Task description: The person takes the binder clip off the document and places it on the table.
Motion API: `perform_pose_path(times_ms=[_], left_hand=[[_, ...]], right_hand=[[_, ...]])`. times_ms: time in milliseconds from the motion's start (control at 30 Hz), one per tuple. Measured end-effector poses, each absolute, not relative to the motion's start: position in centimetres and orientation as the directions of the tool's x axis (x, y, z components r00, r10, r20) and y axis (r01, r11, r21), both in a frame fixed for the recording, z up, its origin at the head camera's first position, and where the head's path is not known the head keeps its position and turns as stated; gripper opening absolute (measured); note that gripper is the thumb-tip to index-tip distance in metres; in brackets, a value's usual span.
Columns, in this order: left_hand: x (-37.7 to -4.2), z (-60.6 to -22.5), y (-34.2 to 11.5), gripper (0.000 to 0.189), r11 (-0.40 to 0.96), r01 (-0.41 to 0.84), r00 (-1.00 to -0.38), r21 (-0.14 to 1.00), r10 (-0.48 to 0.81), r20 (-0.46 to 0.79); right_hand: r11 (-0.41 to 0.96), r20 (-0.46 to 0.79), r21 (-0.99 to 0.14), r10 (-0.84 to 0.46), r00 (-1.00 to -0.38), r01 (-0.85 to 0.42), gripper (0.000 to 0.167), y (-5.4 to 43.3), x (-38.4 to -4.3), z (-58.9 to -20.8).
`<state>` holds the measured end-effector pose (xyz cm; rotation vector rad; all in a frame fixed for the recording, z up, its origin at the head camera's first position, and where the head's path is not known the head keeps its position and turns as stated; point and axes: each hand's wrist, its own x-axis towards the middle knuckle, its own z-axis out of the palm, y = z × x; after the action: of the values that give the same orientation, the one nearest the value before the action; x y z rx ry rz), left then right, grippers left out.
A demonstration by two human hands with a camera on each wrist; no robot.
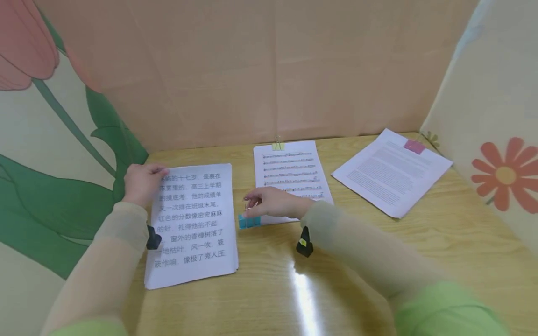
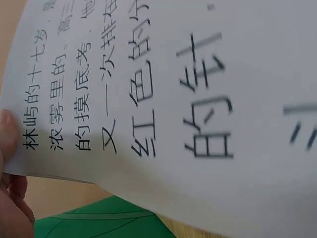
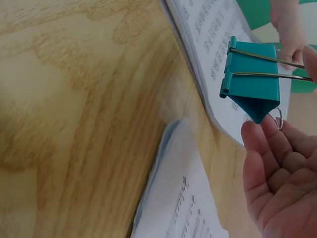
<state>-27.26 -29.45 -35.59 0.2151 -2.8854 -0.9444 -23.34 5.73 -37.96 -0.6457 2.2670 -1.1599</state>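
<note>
My left hand (image 1: 142, 183) pinches the upper left corner of a stack of large-print Chinese text sheets (image 1: 193, 217) at the left of the table. In the left wrist view, the thumb lies over the top sheet (image 2: 257, 193), which bends upward at that side. Between the text stack and the sheet-music stack (image 1: 290, 161), my right hand (image 1: 277, 204) holds a teal binder clip (image 3: 255, 69) by its wire handles. Nothing sits in the clip; its rolled edges point away from the palm. The thumb is mostly cut off in the right wrist view.
A yellow binder clip (image 1: 278, 146) grips the top of the sheet music. Farther right, a tilted stack of printed pages (image 1: 378, 172) carries a pink clip (image 1: 414, 146). The wooden table (image 1: 260, 294) meets a pinkish wall (image 1: 210, 74) behind and flower-patterned panels at both sides.
</note>
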Motion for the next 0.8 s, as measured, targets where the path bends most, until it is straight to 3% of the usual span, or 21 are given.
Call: perform_pose_path(times_ms=[233, 500, 800], left_hand=[[-27.8, -35.8, -29.9, 0.040, 0.817, -0.146, -0.986, 0.557, -0.167, -0.013], [-29.2, -37.3, -31.0, 0.046, 0.775, -0.245, -0.969, 0.583, -0.222, -0.113], [-29.3, -38.4, -31.2, 0.042, 0.757, -0.266, -0.964, 0.597, -0.210, -0.163]], right_hand=[[0.607, -0.265, -0.765, -0.599, -0.756, -0.214, 0.075, 3.9, -23.3, -38.7], [0.656, -0.270, -0.711, -0.588, -0.763, -0.254, 0.072, 3.0, -23.4, -39.4], [0.706, -0.297, -0.654, -0.570, -0.766, -0.272, 0.071, 2.7, -23.6, -40.1]])
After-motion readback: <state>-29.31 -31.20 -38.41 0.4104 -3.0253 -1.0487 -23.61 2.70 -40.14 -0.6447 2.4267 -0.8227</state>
